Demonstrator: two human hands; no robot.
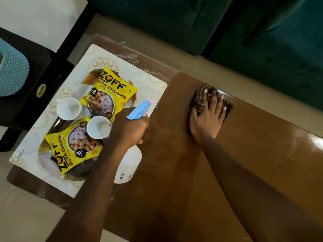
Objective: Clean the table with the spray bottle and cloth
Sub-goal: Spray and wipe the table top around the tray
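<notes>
Right hand (208,116) flat, fingers spread, pressing cloth (202,98) near table (262,145) far edge. Left hand (131,130) grips spray bottle (129,163) beside tray (148,84). Suggest even pressure, overlapping strokes, avoid tray.

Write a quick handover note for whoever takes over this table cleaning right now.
Left hand grips the spray bottle over the table, beside the tray.
Right hand presses flat on the striped cloth near the far edge.
Wiping is under way; how much is done cannot be told.
Left: the rest of the table; the tray holds packets and cups.
</notes>
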